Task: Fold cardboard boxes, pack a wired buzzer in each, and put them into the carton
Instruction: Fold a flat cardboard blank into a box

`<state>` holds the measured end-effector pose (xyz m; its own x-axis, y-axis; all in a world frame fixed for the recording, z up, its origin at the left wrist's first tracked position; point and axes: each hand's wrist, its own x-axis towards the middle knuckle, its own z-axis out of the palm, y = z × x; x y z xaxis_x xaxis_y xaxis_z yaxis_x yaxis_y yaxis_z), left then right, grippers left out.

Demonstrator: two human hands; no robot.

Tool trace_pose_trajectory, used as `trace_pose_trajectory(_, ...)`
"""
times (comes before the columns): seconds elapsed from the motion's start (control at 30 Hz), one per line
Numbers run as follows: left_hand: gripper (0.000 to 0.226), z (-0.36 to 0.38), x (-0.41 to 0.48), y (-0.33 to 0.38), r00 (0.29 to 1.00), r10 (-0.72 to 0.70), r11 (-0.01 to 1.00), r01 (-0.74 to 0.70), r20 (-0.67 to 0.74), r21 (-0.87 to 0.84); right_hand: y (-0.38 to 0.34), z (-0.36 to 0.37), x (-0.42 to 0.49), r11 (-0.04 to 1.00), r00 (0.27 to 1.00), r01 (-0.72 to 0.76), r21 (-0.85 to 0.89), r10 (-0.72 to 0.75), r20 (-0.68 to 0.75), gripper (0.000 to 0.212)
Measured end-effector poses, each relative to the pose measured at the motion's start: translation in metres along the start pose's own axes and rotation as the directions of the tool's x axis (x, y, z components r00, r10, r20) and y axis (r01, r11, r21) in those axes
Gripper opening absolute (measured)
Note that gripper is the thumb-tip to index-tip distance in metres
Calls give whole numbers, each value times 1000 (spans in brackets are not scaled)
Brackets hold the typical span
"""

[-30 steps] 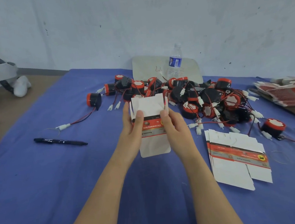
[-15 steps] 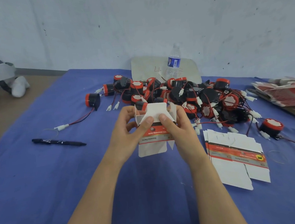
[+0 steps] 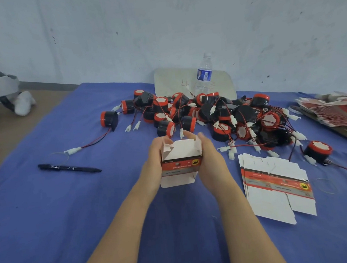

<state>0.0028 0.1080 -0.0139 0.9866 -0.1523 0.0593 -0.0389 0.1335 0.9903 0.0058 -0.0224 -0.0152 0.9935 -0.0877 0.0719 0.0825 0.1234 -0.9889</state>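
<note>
Blue cloth (image 3: 70,213) covers the table; dead centre, left hand (image 3: 155,162) and right hand (image 3: 212,161) curl round a half-formed box (image 3: 180,151), likely squaring it open; buzzers (image 3: 219,114) heaped at one o'clock.

Blue-clothed table (image 3: 50,215) bears buzzers (image 3: 219,114), pen (image 3: 68,167), flat boxes (image 3: 278,187).

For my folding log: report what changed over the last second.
The white-and-red cardboard box, a flat blank a second ago, has been opened into a square tube. The left hand and right hand shifted from its front to its sides, still holding it. Unmoved: the pile of black-and-red wired buzzers, black pen, stack of flat blanks.
</note>
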Motion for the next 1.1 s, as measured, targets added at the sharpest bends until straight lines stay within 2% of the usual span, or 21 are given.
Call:
trace_pose_trajectory(0.1, 31, -1, 3, -2, 999, -34, 997, 36, -28, 66, 0, -2, 1, 1000, 1000, -21, 23, 21, -22, 30)
trace_pose_trajectory(0.27, 33, -5, 3, -6, 998, 62, 991, -61, 0, 116, 2, -6, -1, 1000, 1000, -11, 15, 12, -20, 36)
trace_pose_trajectory(0.43, 34, -18, 8, 2, 989, 130, 955, -142, 66, 259, -7, -10, -12, 997, 998, -50, -52, 53, 41, 19)
trace_pose_trajectory(0.53, 25, -18, 11, 3, 990, 132, 933, -142, 53, 330, -10, -12, -11, 995, 994, -89, -48, 92, 52, 15)
trace_pose_trajectory(0.63, 9, -19, 13, 0, 994, 3, 977, -26, 111, 210, -13, -13, -11, 989, 988, -145, -42, 146, 43, 15)
trace_pose_trajectory(0.73, 31, -25, 13, -3, 953, -117, 993, 117, 280, 18, -14, -16, -11, 981, 978, -190, -49, 194, 74, 24)
trace_pose_trajectory(0.8, 37, -26, 13, -3, 938, -144, 989, 145, 314, 19, -15, -15, -11, 977, 977, -196, -89, 202, 66, 29)
trace_pose_trajectory(0.93, 33, -22, 11, -1, 966, -156, 983, 132, 207, 127, -14, -15, -10, 972, 981, -176, -158, 187, 53, 34)
trace_pose_trajectory(1.1, 28, -15, 8, 1, 990, -123, 991, 119, 74, 61, -12, -16, -11, 980, 972, -200, 26, 195, 128, 31)
